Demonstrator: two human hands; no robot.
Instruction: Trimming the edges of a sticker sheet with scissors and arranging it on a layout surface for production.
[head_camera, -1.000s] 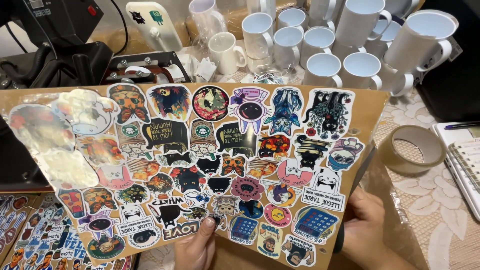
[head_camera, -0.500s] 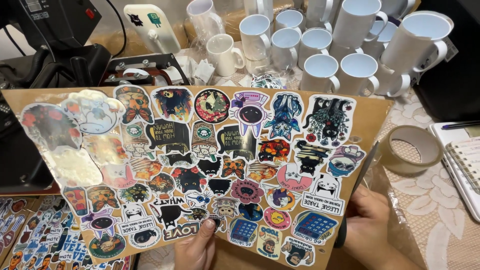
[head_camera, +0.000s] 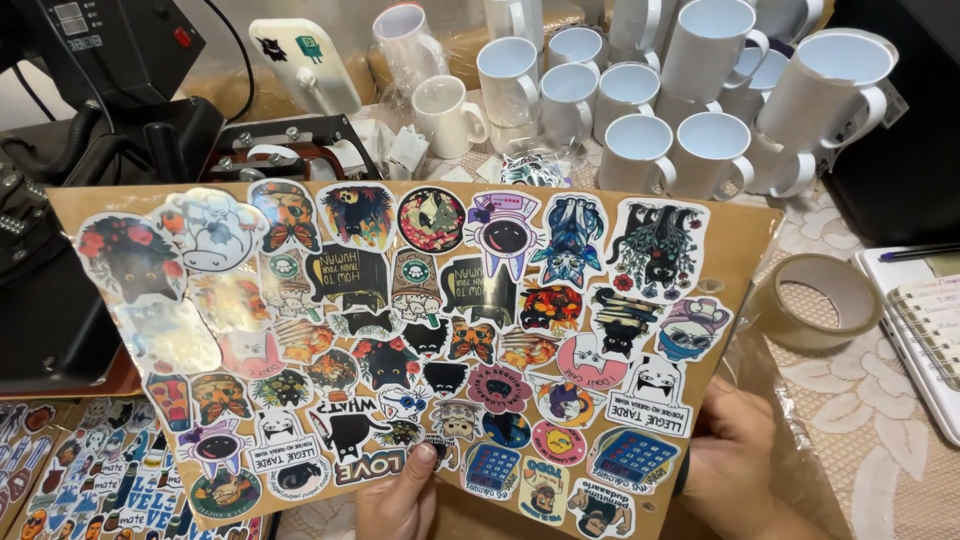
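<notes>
A brown cardboard sheet covered with several colourful stickers fills the middle of the head view. My left hand grips its lower edge from below, thumb resting on a sticker. Lower right, my right hand holds the board's bottom right corner, with clear plastic wrap next to it. The board is tilted up toward me and hides the table beneath it.
Several white mugs stand at the back. A roll of brown tape and a spiral notebook lie at the right. A black heat press stands at the left; more sticker sheets lie lower left.
The sticker board has shifted slightly right and up in view; both hands keep the same hold on its lower edge.
</notes>
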